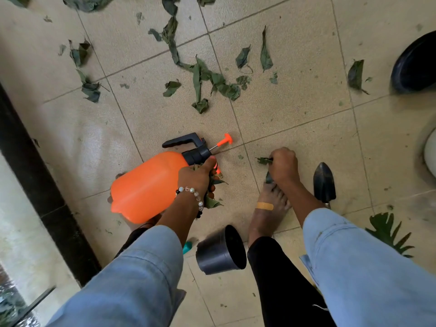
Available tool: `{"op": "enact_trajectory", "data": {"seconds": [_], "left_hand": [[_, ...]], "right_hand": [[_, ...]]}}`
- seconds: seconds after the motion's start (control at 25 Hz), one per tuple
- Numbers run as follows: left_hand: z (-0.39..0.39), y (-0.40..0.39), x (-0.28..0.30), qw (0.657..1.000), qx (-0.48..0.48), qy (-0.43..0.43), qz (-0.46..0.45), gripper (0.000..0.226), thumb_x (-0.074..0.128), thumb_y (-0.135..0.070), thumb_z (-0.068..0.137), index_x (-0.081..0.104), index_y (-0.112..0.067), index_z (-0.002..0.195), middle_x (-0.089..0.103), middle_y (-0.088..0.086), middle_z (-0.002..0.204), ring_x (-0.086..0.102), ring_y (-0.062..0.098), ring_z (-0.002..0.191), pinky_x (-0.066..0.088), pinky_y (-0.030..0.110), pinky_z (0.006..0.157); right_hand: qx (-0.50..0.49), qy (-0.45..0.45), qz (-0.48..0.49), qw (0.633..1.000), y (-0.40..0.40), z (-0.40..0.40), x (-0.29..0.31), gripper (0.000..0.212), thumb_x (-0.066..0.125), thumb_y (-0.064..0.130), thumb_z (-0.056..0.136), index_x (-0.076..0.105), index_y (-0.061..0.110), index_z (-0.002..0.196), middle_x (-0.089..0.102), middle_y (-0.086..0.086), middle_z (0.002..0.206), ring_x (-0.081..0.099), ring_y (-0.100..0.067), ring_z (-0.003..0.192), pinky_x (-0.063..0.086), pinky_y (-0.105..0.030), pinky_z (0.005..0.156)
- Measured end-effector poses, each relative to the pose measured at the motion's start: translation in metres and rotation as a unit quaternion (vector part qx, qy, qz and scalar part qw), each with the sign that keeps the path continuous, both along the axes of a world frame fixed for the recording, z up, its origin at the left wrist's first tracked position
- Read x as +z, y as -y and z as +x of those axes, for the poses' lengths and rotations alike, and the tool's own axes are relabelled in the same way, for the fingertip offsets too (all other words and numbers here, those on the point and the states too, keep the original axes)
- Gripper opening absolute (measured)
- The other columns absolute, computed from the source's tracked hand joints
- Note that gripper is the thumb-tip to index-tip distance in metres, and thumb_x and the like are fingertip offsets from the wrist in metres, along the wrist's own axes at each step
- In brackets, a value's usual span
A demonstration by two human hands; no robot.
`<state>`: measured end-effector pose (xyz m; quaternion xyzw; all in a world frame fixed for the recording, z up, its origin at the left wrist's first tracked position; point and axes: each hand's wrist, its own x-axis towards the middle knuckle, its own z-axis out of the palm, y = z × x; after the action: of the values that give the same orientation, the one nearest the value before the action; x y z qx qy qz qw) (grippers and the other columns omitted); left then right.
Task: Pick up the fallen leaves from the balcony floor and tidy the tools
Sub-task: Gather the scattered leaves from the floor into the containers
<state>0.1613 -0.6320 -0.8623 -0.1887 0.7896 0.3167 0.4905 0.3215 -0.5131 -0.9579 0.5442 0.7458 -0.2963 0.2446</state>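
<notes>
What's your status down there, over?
Left hand holds a bunch of leaves; right hand pinches a leaf. Many leaves remain ahead. Orange sprayer, trowel, black pot lie untidied underfoot.

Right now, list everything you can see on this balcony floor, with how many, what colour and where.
Spray bottle: one, orange with black handle, lying on its side at centre left.
Leaves: many, dull green, scattered over the far tiles.
Small pot: one, black, tipped over between the legs.
Trowel: one, black, on the floor right of the foot.
Big pot: one, black, right edge, partly cut off.
Palm-like leaf: one, green, lower right.
Floor: beige tiles.
Left hand: holds a bunch of leaves, beaded bracelet on wrist.
Right hand: pinches a leaf by the bare foot.
</notes>
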Motion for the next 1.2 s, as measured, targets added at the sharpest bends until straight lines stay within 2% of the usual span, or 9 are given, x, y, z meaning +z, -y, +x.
{"op": "enact_trajectory", "data": {"seconds": [0.12,0.28,0.36,0.44,0.64,0.88,1.04,1.12,1.2], "left_hand": [[-0.002,0.007,0.012,1.0,0.002,0.004,-0.005,0.04,0.069,-0.033,0.087,0.059,-0.004,0.061,0.055,0.007,0.046,0.044,0.014,0.03,0.037,0.018,0.034],[0.009,-0.007,0.06,0.999,0.028,0.037,-0.023,0.029,0.066,-0.027,0.089,0.066,0.001,0.078,0.062,0.017,0.061,0.047,0.017,0.034,0.037,0.02,0.036],[0.023,-0.024,0.092,0.995,0.074,0.063,-0.033,0.024,0.062,-0.023,0.089,0.065,-0.002,0.077,0.064,0.015,0.057,0.049,0.019,0.036,0.038,0.022,0.041],[0.04,-0.046,0.124,0.989,0.104,0.095,-0.033,0.026,0.057,-0.031,0.089,0.064,-0.009,0.076,0.067,0.017,0.065,0.056,0.021,0.046,0.042,0.025,0.05],[0.078,-0.128,0.198,0.951,0.22,0.2,0.081,0.035,0.041,-0.036,0.095,0.058,-0.014,0.074,0.061,0.008,0.067,0.059,0.021,0.061,0.046,0.029,0.062],[0.08,-0.235,0.265,0.938,0.131,0.265,0.181,0.064,0.023,-0.059,0.097,0.049,-0.009,0.066,0.053,0.007,0.053,0.056,0.017,0.048,0.034,0.028,0.063],[0.065,-0.268,0.26,0.96,0.108,0.217,0.142,0.064,0.033,-0.056,0.098,0.048,-0.009,0.139,0.049,0.021,0.14,0.048,0.031,0.129,0.035,0.042,0.108],[0.061,-0.28,0.245,0.976,0.093,0.161,0.113,0.075,0.044,-0.069,0.087,0.054,-0.012,0.134,0.062,0.018,0.127,0.06,0.031,0.116,0.046,0.044,0.101],[0.059,-0.295,0.222,0.985,0.117,0.11,0.056,0.066,0.059,-0.07,0.077,0.066,-0.009,0.101,0.07,0.011,0.085,0.068,0.026,0.074,0.056,0.038,0.077]], "right_hand": [[-0.279,-0.133,-0.128,0.942,0.001,-0.008,0.034,0.014,0.074,0.005,0.079,0.072,0.002,0.092,0.069,-0.014,0.088,0.065,-0.026,0.087,0.056,-0.033,0.079],[-0.573,-0.349,-0.368,0.644,0.002,-0.025,0.142,0.012,0.063,-0.008,0.082,0.066,0.0,0.09,0.07,-0.014,0.085,0.069,-0.024,0.08,0.059,-0.033,0.077],[-0.575,-0.364,-0.423,0.599,0.004,-0.032,0.197,0.013,0.06,-0.009,0.084,0.065,0.002,0.087,0.071,-0.009,0.077,0.069,-0.018,0.071,0.059,-0.029,0.069],[-0.531,-0.368,-0.4,0.651,0.005,-0.034,0.24,0.016,0.062,-0.007,0.081,0.067,0.008,0.084,0.07,-0.004,0.072,0.067,-0.016,0.067,0.056,-0.029,0.065],[-0.249,-0.281,-0.113,0.92,-0.031,-0.017,0.3,0.029,0.054,0.021,0.083,0.064,0.009,0.108,0.065,-0.01,0.105,0.052,-0.03,0.103,0.043,-0.04,0.089],[-0.18,-0.272,-0.028,0.945,-0.1,-0.006,0.34,0.08,0.012,0.075,0.076,0.051,0.034,0.132,0.029,0.008,0.15,0.018,-0.017,0.137,0.01,-0.053,0.114],[-0.108,-0.234,-0.103,0.961,-0.151,-0.018,0.352,0.069,0.011,0.068,0.086,0.038,0.039,0.143,-0.005,0.017,0.159,-0.013,-0.007,0.145,-0.016,-0.055,0.112],[-0.227,-0.245,-0.115,0.935,-0.169,-0.027,0.349,0.049,0.022,0.059,0.097,0.044,0.04,0.137,0.015,0.008,0.158,0.001,-0.007,0.144,-0.009,-0.052,0.114],[-0.467,-0.324,-0.136,0.811,-0.184,-0.036,0.337,0.039,0.03,0.052,0.099,0.065,0.037,0.109,0.055,0.007,0.13,0.037,-0.003,0.126,0.02,-0.041,0.111]]}}
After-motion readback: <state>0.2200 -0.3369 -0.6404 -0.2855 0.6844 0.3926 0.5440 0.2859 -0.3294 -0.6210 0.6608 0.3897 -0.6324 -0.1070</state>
